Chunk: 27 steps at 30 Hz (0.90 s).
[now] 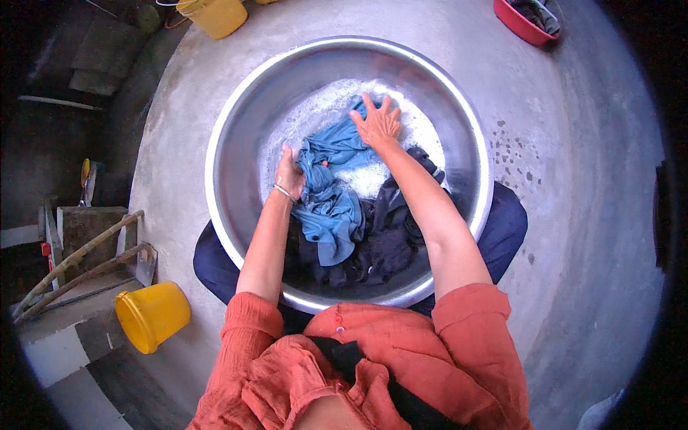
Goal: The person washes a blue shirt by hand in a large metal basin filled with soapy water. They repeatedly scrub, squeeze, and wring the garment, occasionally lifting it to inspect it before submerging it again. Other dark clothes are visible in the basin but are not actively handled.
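A wide metal basin [214, 154] stands between my knees, with foamy water [426, 132] in it. Across its middle lies a wet blue garment [331, 215], bunched and twisted. My left hand [289, 175] grips the garment's left side; the thumb points up, and a fingertip shows among the folds. At the far end of the cloth, my right hand [378, 123] rests with its fingers spread, touching the edge of the fabric. Dark wet clothes [387, 247] lie heaped in the near part of the basin, partly beneath the blue garment and my right forearm.
A yellow bucket [159, 315] lies tipped at the left, near wooden poles [79, 258]. Another yellow bucket [215, 16] stands at the far left. A red tub [517, 25] with dark cloth sits at the far right. Water spots mark the concrete floor [534, 208].
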{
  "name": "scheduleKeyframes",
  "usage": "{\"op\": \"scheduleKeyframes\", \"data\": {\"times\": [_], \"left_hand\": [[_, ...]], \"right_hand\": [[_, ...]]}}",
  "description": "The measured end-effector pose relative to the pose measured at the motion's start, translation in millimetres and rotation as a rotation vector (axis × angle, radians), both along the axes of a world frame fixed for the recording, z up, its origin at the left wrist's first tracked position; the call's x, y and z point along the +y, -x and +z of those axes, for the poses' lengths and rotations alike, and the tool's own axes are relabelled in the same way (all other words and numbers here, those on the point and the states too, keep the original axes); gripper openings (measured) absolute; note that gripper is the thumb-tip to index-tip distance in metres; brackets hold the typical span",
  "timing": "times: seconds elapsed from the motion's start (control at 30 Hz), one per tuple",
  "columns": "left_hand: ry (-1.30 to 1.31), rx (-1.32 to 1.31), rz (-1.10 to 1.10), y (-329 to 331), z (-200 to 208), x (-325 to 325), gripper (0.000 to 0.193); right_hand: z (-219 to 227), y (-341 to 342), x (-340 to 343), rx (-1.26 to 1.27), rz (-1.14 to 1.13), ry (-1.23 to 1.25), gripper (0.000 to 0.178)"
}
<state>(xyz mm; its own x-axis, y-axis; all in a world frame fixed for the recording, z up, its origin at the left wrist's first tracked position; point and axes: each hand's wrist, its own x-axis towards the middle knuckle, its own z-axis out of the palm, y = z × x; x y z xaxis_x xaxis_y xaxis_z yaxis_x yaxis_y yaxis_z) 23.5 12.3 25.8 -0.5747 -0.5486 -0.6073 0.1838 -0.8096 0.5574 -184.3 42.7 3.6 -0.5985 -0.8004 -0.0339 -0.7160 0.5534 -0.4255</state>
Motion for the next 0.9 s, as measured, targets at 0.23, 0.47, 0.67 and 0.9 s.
{"op": "scheduleKeyframes", "data": {"times": [0.23,0.47,0.67,0.9], "left_hand": [[-0.005,-0.034,0.107,-8,-37,-13,0.058],[0.141,0.006,0.121,-12,-31,11,0.037],[-0.068,0.031,-0.132,13,-9,0,0.043],[0.067,0.07,-0.058,11,-8,0,0.067]], "right_hand": [[12,-105,13,-0.383,0.37,0.326,0.031],[40,-140,31,-0.173,0.558,0.78,0.017],[2,-22,-10,-0.073,0.148,0.183,0.035],[-18,-13,5,-0.18,0.081,0.038,0.043]]}}
